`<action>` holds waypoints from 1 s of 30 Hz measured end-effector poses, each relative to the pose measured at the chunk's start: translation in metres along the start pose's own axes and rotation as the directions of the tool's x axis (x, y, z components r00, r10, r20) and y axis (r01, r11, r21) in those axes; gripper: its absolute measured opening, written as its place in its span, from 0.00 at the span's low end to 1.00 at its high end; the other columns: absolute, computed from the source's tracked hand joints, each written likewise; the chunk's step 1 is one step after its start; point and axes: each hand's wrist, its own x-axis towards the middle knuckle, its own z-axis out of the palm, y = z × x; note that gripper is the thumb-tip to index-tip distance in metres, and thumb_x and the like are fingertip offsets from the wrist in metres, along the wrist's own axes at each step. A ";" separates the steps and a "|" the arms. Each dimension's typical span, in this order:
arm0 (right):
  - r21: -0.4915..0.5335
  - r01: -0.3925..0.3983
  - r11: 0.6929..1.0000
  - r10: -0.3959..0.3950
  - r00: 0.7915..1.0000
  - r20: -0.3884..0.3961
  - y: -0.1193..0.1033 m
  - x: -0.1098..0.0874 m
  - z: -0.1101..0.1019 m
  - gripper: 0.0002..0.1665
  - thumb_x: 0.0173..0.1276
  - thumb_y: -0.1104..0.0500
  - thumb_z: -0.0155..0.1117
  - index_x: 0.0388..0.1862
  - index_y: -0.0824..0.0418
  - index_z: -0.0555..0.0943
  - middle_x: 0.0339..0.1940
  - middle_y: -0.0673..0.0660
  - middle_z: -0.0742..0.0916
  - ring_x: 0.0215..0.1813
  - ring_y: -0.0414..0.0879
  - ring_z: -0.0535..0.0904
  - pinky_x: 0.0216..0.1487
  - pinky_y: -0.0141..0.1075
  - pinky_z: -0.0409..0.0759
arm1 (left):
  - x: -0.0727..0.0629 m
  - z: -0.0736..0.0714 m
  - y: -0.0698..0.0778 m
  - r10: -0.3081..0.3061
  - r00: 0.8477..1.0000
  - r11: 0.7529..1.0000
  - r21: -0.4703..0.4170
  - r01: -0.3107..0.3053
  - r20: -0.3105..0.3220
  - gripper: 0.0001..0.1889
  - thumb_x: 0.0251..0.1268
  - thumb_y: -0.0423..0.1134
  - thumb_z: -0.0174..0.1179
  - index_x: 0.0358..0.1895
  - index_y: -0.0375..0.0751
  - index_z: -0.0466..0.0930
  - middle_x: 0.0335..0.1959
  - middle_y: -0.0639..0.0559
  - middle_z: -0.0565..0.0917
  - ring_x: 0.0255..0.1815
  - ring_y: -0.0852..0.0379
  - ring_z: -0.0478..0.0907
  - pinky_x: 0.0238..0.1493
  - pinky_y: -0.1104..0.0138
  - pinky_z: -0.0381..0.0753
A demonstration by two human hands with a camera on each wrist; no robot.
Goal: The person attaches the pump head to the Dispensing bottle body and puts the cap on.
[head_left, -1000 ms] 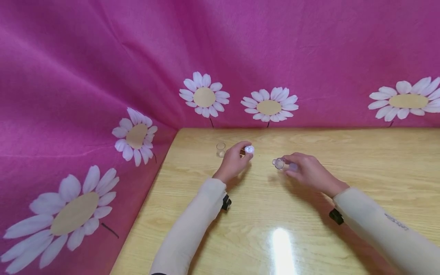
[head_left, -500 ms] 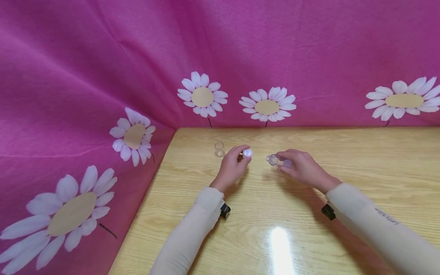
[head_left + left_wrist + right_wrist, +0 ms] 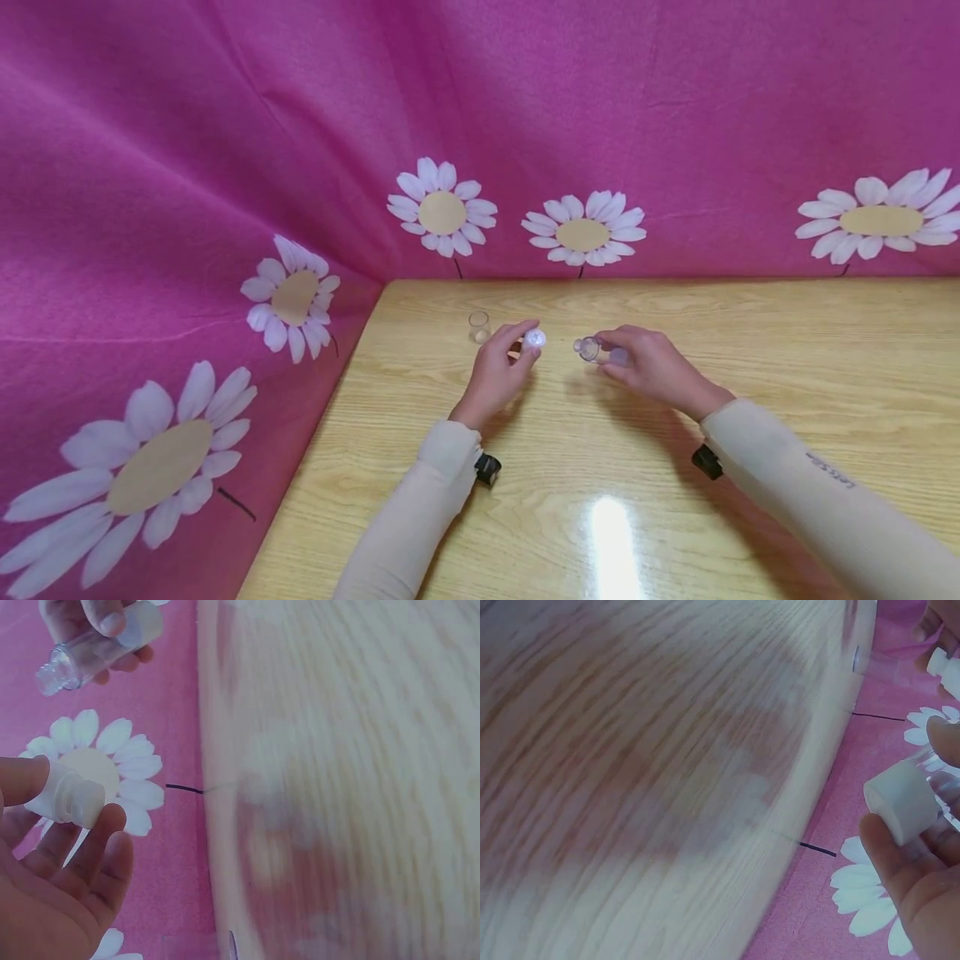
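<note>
My left hand pinches a small white cap-like piece between thumb and fingertips. In the left wrist view it steps down to a narrower, rounded end. To its right, my right hand grips a small clear bottle with a threaded neck and a white base. The bottle lies tilted, its neck pointing left toward the white piece, with a short gap between them in the head view. A clear cup stands on the table just left of my left hand.
The wooden table meets a pink cloth printed with white daisies at the back and left. Each wrist carries a black camera. A bright light reflection shows on the near tabletop.
My right hand has moved left with the bottle, narrowing the gap to the white piece. My left hand has shifted slightly left and nearer. Both keep their hold; the cup stays put.
</note>
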 end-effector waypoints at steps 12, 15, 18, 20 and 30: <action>0.008 -0.025 1.000 0.025 1.000 0.013 -0.001 -0.002 0.001 0.22 0.62 0.63 0.71 0.54 0.68 0.82 0.44 0.64 0.89 0.45 0.55 0.85 0.45 0.49 0.84 | -0.003 0.002 0.005 -0.118 0.989 0.985 -0.136 0.105 -0.089 0.20 0.69 0.37 0.61 0.62 0.40 0.76 0.54 0.44 0.83 0.47 0.52 0.79 0.45 0.71 0.78; 0.006 -0.033 0.999 0.033 0.999 0.012 0.000 -0.003 0.001 0.22 0.62 0.63 0.71 0.54 0.68 0.82 0.44 0.63 0.89 0.44 0.54 0.85 0.45 0.48 0.84 | -0.006 0.002 0.006 -0.117 0.986 0.985 -0.142 0.099 -0.123 0.18 0.68 0.38 0.62 0.59 0.40 0.78 0.52 0.44 0.84 0.46 0.52 0.78 0.44 0.71 0.76; 0.004 -0.029 1.000 0.029 1.000 0.002 0.000 -0.003 0.002 0.21 0.61 0.63 0.72 0.53 0.68 0.83 0.42 0.63 0.89 0.43 0.54 0.85 0.44 0.48 0.84 | -0.008 0.002 0.006 -0.100 0.985 0.987 -0.138 0.081 -0.138 0.17 0.67 0.37 0.63 0.58 0.42 0.79 0.52 0.46 0.85 0.48 0.52 0.78 0.48 0.68 0.77; 0.001 -0.023 1.000 0.023 1.000 -0.005 0.000 -0.004 0.003 0.21 0.60 0.63 0.73 0.53 0.68 0.83 0.42 0.62 0.89 0.43 0.54 0.85 0.44 0.47 0.83 | -0.009 0.003 0.006 -0.086 0.987 0.988 -0.143 0.066 -0.138 0.17 0.67 0.36 0.63 0.58 0.42 0.80 0.52 0.46 0.85 0.48 0.52 0.79 0.50 0.66 0.78; -0.010 -0.028 1.000 0.028 1.000 -0.014 -0.002 -0.002 0.001 0.22 0.60 0.62 0.73 0.54 0.67 0.83 0.43 0.63 0.89 0.44 0.55 0.85 0.45 0.49 0.83 | -0.009 0.002 0.012 0.000 0.994 0.990 -0.143 -0.016 -0.110 0.18 0.64 0.34 0.66 0.57 0.40 0.80 0.48 0.44 0.84 0.38 0.60 0.73 0.39 0.77 0.72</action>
